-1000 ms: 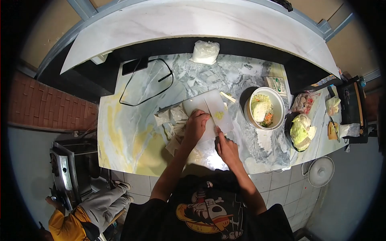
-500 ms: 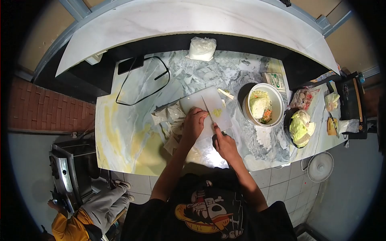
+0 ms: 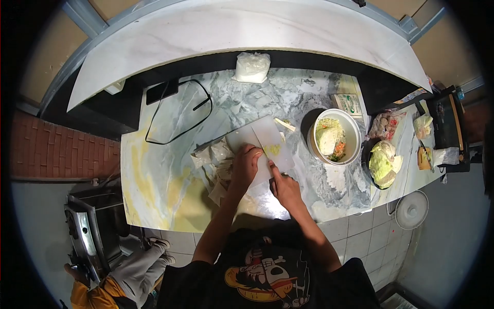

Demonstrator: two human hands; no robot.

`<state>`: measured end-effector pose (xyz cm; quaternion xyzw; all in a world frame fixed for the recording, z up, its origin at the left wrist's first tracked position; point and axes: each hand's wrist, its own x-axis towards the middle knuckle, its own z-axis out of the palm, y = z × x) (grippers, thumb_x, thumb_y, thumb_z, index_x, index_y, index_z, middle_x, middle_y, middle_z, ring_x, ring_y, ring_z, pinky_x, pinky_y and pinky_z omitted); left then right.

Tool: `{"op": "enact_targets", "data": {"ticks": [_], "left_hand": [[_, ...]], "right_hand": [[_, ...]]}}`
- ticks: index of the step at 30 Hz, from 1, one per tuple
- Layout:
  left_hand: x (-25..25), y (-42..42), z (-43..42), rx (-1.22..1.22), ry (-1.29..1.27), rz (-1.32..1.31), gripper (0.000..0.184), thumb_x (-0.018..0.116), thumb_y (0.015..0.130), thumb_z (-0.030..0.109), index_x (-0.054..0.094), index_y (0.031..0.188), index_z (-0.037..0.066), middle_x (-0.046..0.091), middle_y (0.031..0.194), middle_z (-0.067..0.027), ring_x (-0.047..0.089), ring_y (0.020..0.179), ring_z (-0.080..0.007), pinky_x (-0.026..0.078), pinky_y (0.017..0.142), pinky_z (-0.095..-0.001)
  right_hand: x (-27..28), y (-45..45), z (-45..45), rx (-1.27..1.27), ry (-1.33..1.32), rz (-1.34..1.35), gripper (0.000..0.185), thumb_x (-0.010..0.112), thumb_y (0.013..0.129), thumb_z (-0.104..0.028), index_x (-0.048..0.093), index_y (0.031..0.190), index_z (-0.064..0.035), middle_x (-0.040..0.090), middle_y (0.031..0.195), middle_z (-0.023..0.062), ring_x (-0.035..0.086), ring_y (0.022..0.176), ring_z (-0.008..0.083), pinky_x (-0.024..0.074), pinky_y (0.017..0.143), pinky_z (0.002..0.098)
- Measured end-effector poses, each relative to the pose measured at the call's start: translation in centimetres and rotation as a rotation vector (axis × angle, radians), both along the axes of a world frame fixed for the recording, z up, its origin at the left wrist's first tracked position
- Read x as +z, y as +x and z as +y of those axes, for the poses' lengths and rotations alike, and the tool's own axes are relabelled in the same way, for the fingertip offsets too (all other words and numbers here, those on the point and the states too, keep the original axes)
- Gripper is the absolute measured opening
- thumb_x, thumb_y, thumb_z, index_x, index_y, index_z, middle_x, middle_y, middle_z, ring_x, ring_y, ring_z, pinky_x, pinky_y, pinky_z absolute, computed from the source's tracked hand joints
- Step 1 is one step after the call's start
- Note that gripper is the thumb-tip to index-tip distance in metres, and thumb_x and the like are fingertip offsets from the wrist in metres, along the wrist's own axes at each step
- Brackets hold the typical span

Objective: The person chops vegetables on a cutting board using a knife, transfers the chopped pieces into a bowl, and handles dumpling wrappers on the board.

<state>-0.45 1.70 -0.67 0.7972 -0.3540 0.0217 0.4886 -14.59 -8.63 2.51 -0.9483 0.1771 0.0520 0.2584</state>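
While the knife (image 3: 261,142) slants over the board (image 3: 241,137), your right hand (image 3: 286,189) has its grip closed on the handle; your left hand (image 3: 245,166) curls beside the blade, its hold impossible to tell. A tub (image 3: 353,132) stands rightward on the desk (image 3: 329,201).

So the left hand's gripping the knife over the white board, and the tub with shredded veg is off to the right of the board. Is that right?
Not quite, the hand is wrong: the head view shows the knife gripped in the right hand. It is over the white board, and the tub is to the right, as you said.
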Motion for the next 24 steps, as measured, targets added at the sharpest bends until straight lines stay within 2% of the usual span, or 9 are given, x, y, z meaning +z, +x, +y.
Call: {"op": "enact_targets", "data": {"ticks": [8,15,24], "left_hand": [[-0.6,0.2,0.1,-0.008,0.003,0.101,0.009,0.064,0.082,0.003,0.067,0.09,0.002,0.063,0.09,-0.0129,0.06,0.087,-0.0356,0.049,0.078,-0.0427],[-0.1,0.6,-0.1,-0.001,0.056,0.025,0.007,0.065,0.082,0.005,0.068,0.088,0.003,0.064,0.088,-0.013,0.061,0.087,-0.035,0.049,0.078,-0.0427],[-0.7,0.3,0.1,-0.016,-0.004,0.049,0.01,0.065,0.083,0.004,0.069,0.091,0.001,0.063,0.089,-0.0138,0.061,0.085,-0.0335,0.049,0.077,-0.042]], "right_hand": [[0.4,-1.1,-0.1,-0.039,0.09,-0.068,0.061,0.055,0.088,-0.01,0.036,0.145,-0.0167,0.064,0.077,0.0244,0.063,0.07,0.0448,0.0506,0.065,0.0531],[0.3,-1.3,-0.3,-0.037,0.109,-0.078,0.062,0.056,0.087,-0.009,0.033,0.144,-0.0146,0.063,0.076,0.0255,0.062,0.07,0.0454,0.0496,0.064,0.0544],[0.1,-1.8,0.3,-0.079,0.114,-0.058,0.067,0.056,0.086,-0.006,0.03,0.147,-0.0124,0.064,0.075,0.0255,0.062,0.068,0.0458,0.05,0.064,0.053]]}}
